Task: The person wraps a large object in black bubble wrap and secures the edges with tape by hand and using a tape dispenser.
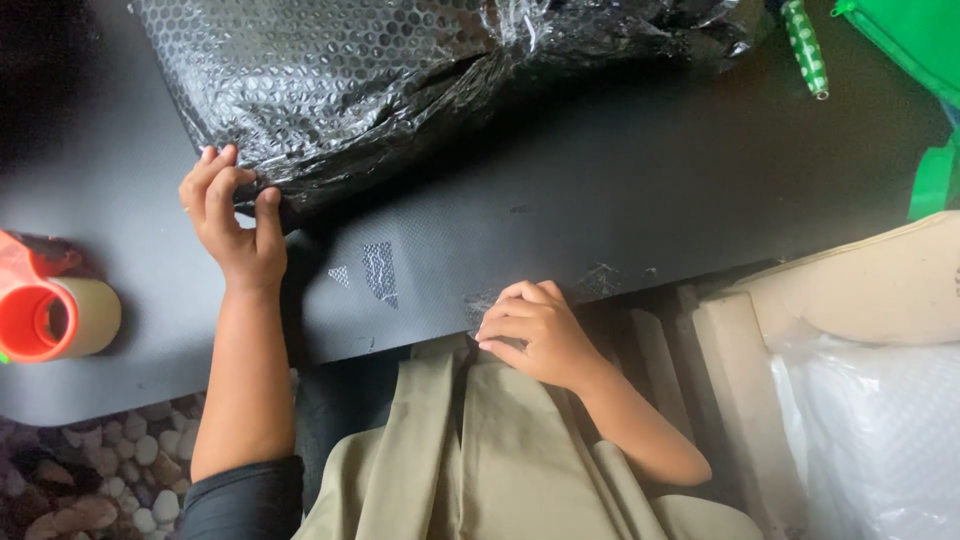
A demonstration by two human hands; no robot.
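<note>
while the left hand [232, 215] is pinching the corner of the black bubble-wrapped parcel [400, 80] lying at twelve o'clock, the curled, empty right hand [530, 330] is resting at the table edge [420, 335], probably readying tape.

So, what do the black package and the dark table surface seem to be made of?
Black package: apparently glossy plastic bubble wrap, with rows of small round cells and shiny creases; the left hand pinches its edge. Table surface: matte, finely textured, perhaps rubber or plastic mat.
</note>
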